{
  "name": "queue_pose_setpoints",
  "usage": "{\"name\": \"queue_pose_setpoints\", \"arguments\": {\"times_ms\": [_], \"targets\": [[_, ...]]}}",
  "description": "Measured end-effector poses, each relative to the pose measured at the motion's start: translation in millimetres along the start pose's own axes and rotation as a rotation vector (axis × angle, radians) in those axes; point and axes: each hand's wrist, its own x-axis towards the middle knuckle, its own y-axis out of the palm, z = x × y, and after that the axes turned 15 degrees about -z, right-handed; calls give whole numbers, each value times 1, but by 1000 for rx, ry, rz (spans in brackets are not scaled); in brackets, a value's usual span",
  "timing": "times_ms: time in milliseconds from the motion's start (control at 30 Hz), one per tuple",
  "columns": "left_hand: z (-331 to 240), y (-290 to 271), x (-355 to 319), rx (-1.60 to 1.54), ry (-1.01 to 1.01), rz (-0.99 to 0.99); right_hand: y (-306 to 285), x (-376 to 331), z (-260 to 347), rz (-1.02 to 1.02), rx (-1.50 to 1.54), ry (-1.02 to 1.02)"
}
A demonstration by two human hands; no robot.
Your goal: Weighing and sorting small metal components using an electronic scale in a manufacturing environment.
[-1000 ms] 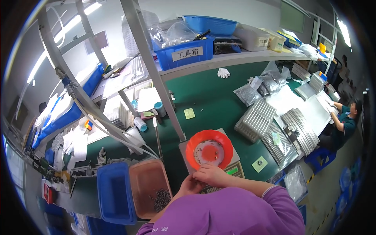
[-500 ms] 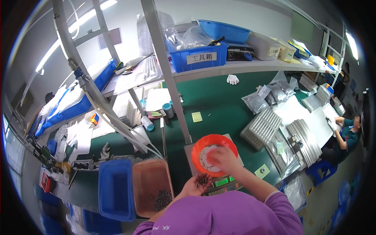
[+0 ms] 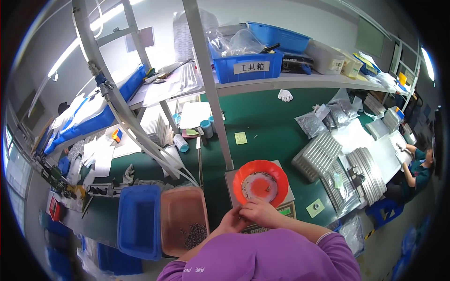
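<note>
Both my hands meet at the near edge of an orange-red plastic bowl (image 3: pixel 282 180). My left hand (image 3: pixel 229 221) is cupped, palm turned inward, its contents now hidden; half a second ago small dark metal parts lay in it. The curled fingers of my right hand (image 3: pixel 260 213) reach over the left palm, and what they pinch does not show. A few small pieces lie on the bowl's pale bottom, around a reddish patch. The bowl rests on a weighing scale (image 3: pixel 291 211) with a lit green display, partly covered by my right hand.
Left of my hands stand a reddish-brown bin (image 3: pixel 180 210) with small dark metal parts and a blue bin (image 3: pixel 139 220). Stacked ribbed trays (image 3: pixel 317 157) lie to the right. A shelf post (image 3: pixel 216 112) rises behind the scale. A co-worker (image 3: pixel 418 171) sits far right.
My right hand has come out of the bowl, back toward me, to my left hand. The left palm, open to view before with dark parts in it, is now covered. The view has shifted slightly.
</note>
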Motion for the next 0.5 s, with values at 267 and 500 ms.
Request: {"name": "queue_pose_setpoints", "arguments": {"times_ms": [267,500], "targets": [[7,16,-4,38,48,-117,0,0,2,-95,201,87],[9,22,-8,-137,5,-202,-20,6,-32,-440,108,243]]}}
